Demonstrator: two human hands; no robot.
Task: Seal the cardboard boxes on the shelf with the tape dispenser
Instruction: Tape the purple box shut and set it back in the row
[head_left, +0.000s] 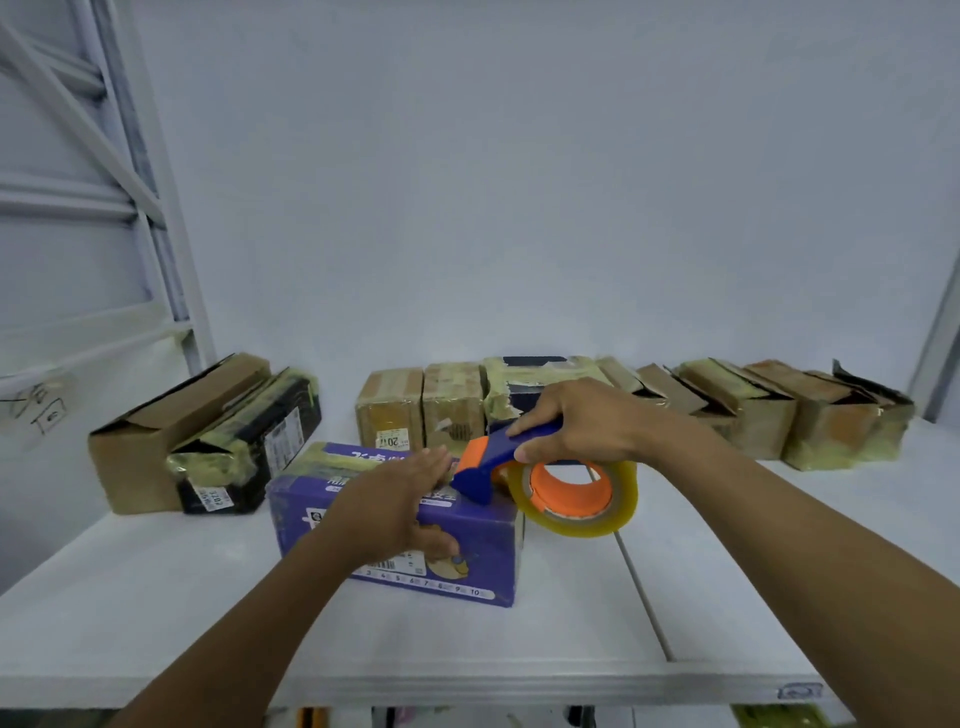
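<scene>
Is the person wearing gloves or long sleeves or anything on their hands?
No. The left hand and the right hand are both bare, with no gloves and no rings that show. Neither wrist has a watch or bracelet. No sleeves come into view, only bare arms.

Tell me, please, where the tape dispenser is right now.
In the head view, the tape dispenser sits centre-right, gripped by the right hand, its nose on the purple box beside the left hand.
</scene>
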